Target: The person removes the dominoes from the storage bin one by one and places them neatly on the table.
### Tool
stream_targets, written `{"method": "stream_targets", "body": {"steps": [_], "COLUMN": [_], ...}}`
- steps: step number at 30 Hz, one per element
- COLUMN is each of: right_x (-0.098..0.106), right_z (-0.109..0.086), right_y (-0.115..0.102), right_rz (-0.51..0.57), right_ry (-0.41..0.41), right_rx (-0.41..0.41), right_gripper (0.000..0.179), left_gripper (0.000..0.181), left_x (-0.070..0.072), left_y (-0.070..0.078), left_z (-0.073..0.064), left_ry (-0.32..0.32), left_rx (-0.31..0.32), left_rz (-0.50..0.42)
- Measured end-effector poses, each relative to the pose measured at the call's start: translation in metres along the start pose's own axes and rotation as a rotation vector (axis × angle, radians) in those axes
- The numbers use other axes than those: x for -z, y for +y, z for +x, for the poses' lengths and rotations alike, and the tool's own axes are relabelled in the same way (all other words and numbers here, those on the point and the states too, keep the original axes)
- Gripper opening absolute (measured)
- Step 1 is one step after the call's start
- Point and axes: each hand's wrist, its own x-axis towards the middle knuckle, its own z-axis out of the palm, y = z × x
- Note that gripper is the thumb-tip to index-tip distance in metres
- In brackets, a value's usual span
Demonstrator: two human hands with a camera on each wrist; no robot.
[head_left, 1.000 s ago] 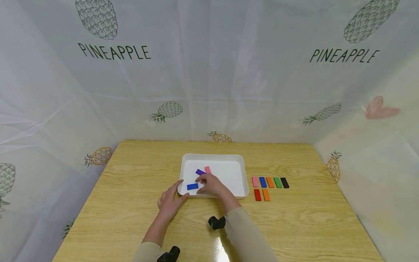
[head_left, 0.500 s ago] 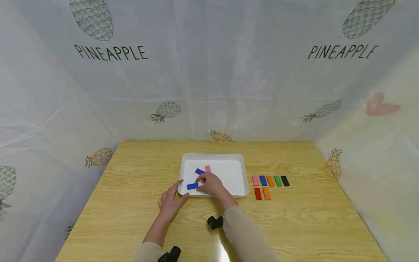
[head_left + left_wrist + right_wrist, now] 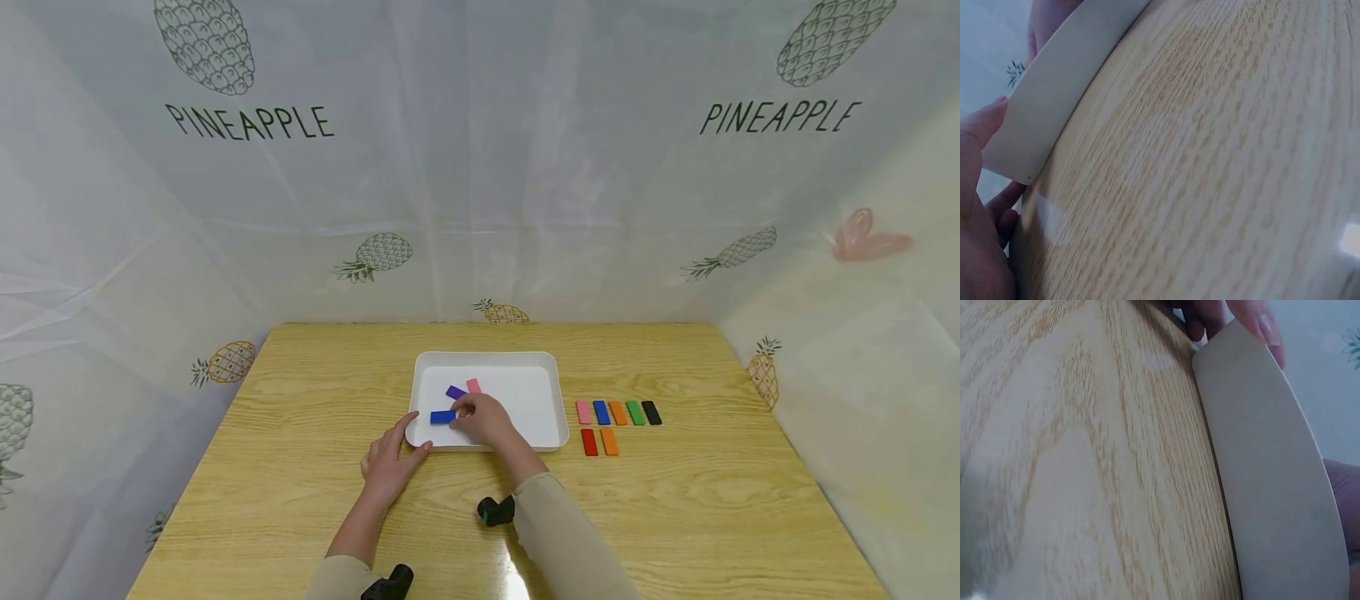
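A white tray [image 3: 525, 359] sits on the wooden table. My left hand [image 3: 390, 460] holds its near left corner, thumb at the front wall and fingers round the left side. In the left wrist view, the left thumb [image 3: 991, 119] touches the rim. Inside the tray, my right hand [image 3: 486, 419] pinches the right end of a blue rectangular block [image 3: 442, 417]. Just behind that hand lie a purple block [image 3: 455, 392] and a pink block [image 3: 473, 386], both partly hidden. The tray's wall conceals the right fingers in the right wrist view.
Right of the tray, several flat blocks lie in two rows: pink [image 3: 583, 412], blue [image 3: 602, 412], orange [image 3: 618, 412], green [image 3: 635, 412] and black [image 3: 652, 412] behind, red [image 3: 589, 442] and orange in front. A pineapple-print curtain [image 3: 480, 208] surrounds the table's far and side edges.
The blue block in the tray has shifted slightly away from the front wall, with my right fingers on its end. My left hand has stayed at the tray corner.
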Motion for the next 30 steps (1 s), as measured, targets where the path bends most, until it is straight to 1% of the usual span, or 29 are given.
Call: {"method": "stream_targets", "body": {"steps": [3,7,10,12,16,19,23,27,30], "right_x": [0.001,0.003,0.004,0.006,0.011,0.017,0.023,0.026,0.027], "right_z": [0.000,0.001,0.002,0.003,0.003,0.000,-0.008,-0.016,-0.022], "right_y": [0.001,0.005,0.007,0.008,0.008,0.005,0.001,0.002,0.004], "right_rz": [0.066,0.196,0.269,0.313,0.391,0.439,0.521,0.614,0.663], "right_ry": [0.028,0.058,0.064,0.060,0.061,0.078,0.108,0.133,0.162], "right_rx": [-0.004,-0.034,-0.058,-0.058,-0.051,-0.043,-0.023,-0.010,-0.016], "right_gripper": [0.016,0.016,0.016,0.015,0.016,0.019,0.026,0.031,0.034], "left_gripper": [0.064,0.065,0.064,0.063,0.063,0.064,0.064,0.064,0.064], "left_x": [0.001,0.000,-0.001,-0.001,-0.001,-0.001,0.000,0.000,0.000], "left_y": [0.000,0.001,0.001,0.001,0.002,0.002,0.000,0.000,0.000], "left_z": [-0.001,-0.002,-0.002,-0.003,-0.002,0.000,0.000,0.000,-0.001], "left_ry": [0.000,0.009,0.029,0.035,0.019,0.006,0.004,0.002,0.001], "left_rx": [-0.007,-0.016,-0.028,-0.032,-0.018,-0.008,-0.005,-0.006,-0.005], "left_rz": [-0.002,-0.001,-0.001,-0.006,-0.008,0.001,0.011,0.011,0.006]}}
